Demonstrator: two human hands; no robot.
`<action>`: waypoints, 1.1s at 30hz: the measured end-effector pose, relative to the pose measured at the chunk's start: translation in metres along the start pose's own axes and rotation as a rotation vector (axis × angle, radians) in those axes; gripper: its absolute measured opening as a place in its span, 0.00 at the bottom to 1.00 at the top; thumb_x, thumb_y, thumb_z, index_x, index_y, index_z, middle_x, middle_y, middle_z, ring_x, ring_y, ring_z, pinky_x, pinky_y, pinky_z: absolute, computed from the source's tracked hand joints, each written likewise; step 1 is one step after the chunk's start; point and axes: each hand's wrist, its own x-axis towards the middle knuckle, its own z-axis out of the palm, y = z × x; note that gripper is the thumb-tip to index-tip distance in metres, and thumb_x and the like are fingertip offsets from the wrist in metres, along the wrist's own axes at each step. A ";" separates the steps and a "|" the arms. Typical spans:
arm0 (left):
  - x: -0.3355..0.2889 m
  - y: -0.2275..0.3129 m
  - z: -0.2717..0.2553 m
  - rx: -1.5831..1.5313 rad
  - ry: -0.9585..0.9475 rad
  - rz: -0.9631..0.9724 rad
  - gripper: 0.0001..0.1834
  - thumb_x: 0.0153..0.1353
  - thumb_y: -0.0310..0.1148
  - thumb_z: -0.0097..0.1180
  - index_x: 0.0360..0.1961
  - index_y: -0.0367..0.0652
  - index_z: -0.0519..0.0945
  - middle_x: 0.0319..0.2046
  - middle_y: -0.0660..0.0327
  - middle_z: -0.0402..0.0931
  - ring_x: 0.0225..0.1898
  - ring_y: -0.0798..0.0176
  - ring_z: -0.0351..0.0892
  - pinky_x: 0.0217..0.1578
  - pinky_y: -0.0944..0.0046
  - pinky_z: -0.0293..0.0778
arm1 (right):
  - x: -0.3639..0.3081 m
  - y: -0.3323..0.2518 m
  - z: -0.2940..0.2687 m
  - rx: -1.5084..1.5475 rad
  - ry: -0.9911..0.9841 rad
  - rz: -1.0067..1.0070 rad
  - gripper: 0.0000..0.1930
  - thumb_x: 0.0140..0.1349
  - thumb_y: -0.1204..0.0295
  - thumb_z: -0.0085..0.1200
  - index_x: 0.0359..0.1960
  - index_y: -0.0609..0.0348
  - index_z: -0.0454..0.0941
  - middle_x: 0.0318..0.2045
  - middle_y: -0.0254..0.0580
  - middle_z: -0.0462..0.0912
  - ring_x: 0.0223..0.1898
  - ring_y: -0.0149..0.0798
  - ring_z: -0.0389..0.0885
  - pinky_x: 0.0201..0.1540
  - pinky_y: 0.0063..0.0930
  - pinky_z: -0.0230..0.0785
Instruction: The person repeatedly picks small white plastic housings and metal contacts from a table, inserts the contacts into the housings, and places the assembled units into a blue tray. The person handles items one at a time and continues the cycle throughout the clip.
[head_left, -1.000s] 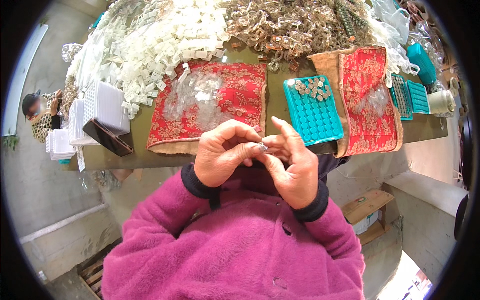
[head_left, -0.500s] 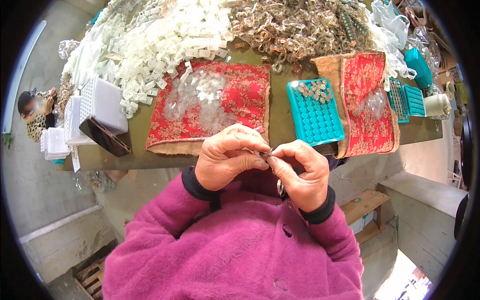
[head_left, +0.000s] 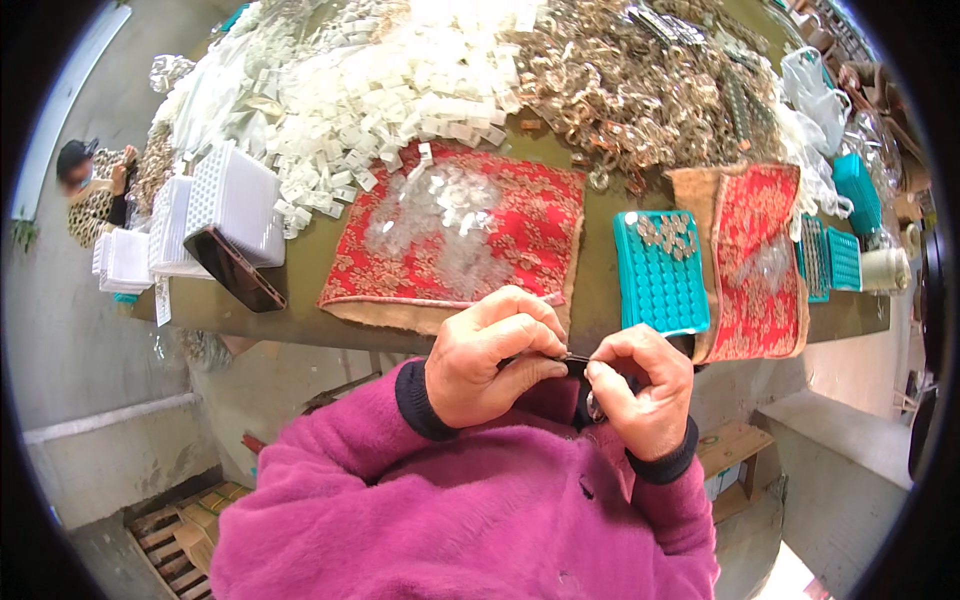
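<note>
Table edge (head_left: 290,330) ahead, left hand (head_left: 490,360) and right hand (head_left: 645,395) pinch a strip (head_left: 577,357).

left hand (head_left: 490,360) is just before left cloth (head_left: 548,215), right hand (head_left: 645,392) just before tray (head_left: 664,298); small part (head_left: 576,358) between their fingertips; plastic bits (head_left: 450,240) on left cloth; discs (head_left: 668,237) in tray's far end; right cloth (head_left: 755,325) right of tray; plastic-piece pile (head_left: 400,100) behind left cloth, other pile (head_left: 640,90) to its right; phone (head_left: 235,270) just before rack stack (head_left: 240,200), left end; spool (head_left: 884,270) at right end
</note>
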 end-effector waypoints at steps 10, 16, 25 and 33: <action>0.006 -0.015 -0.018 -0.118 -0.074 -0.123 0.16 0.48 0.26 0.83 0.38 0.42 0.88 0.39 0.62 0.80 0.40 0.66 0.80 0.40 0.65 0.78 | 0.020 0.020 0.021 -0.011 -0.037 -0.373 0.11 0.64 0.85 0.67 0.46 0.63 0.87 0.39 0.43 0.85 0.37 0.34 0.86 0.39 0.25 0.79; 0.048 -0.051 -0.076 0.774 0.228 0.002 0.24 0.51 0.31 0.80 0.47 0.37 0.83 0.37 0.54 0.81 0.32 0.60 0.84 0.33 0.60 0.80 | 0.018 0.026 0.027 0.134 0.023 -0.239 0.09 0.66 0.87 0.64 0.45 0.65 0.84 0.39 0.43 0.82 0.34 0.31 0.84 0.36 0.24 0.79; 0.074 -0.081 -0.112 1.148 0.134 0.044 0.09 0.60 0.23 0.66 0.42 0.41 0.87 0.39 0.53 0.86 0.43 0.46 0.84 0.47 0.53 0.78 | 0.014 0.034 0.019 0.304 0.039 -0.275 0.10 0.69 0.89 0.58 0.48 0.66 0.82 0.49 0.49 0.82 0.38 0.31 0.87 0.42 0.24 0.84; 0.027 -0.016 -0.016 -0.191 -0.025 -0.319 0.11 0.63 0.15 0.66 0.46 0.33 0.85 0.44 0.56 0.78 0.41 0.66 0.87 0.38 0.68 0.86 | 0.003 0.034 0.010 0.134 0.188 -0.353 0.08 0.70 0.85 0.59 0.48 0.65 0.82 0.50 0.49 0.82 0.37 0.32 0.88 0.40 0.24 0.84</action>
